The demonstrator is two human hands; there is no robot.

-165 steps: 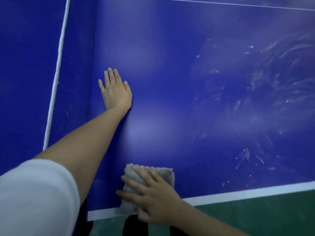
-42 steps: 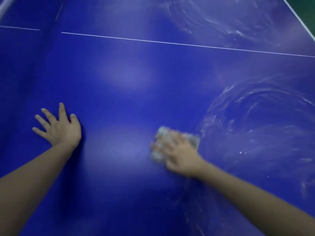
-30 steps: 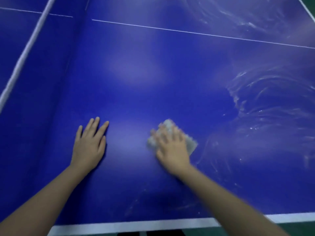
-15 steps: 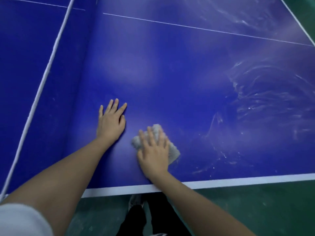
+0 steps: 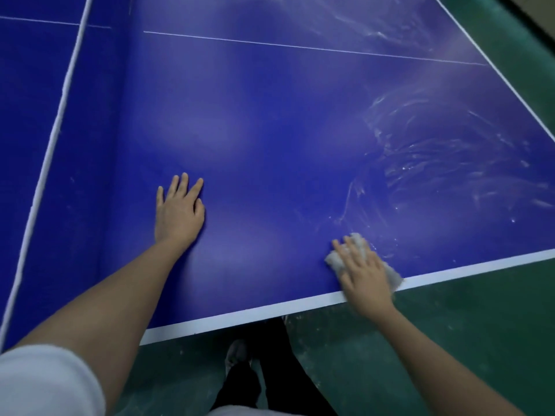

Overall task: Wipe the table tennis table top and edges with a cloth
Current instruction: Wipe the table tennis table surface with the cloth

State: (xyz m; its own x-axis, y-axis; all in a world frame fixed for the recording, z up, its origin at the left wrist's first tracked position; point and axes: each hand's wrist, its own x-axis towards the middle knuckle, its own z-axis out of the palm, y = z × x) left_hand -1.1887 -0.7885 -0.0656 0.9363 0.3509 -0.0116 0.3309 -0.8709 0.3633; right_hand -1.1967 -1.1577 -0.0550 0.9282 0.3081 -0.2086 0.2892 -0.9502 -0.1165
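The blue table tennis table point(image 5: 270, 130) fills most of the view, with a white stripe along its near edge point(image 5: 240, 318). A grey cloth point(image 5: 335, 259) lies flat on the top right by that edge, and my right hand point(image 5: 365, 274) presses down on it with fingers spread. My left hand point(image 5: 178, 213) rests flat on the bare blue surface to the left, fingers apart, holding nothing. Whitish wet streaks point(image 5: 435, 151) swirl over the right part of the top.
The net point(image 5: 45, 163) with its white top band runs along the left side. A thin white centre line point(image 5: 300, 48) crosses the far part. Green floor point(image 5: 450, 340) lies beyond the near and right edges. My dark trousers and shoe point(image 5: 240, 355) show below the edge.
My right hand has slid the cloth to the right along the near edge, away from the left hand. The left hand has stayed flat on the top. The view has tilted down and right.
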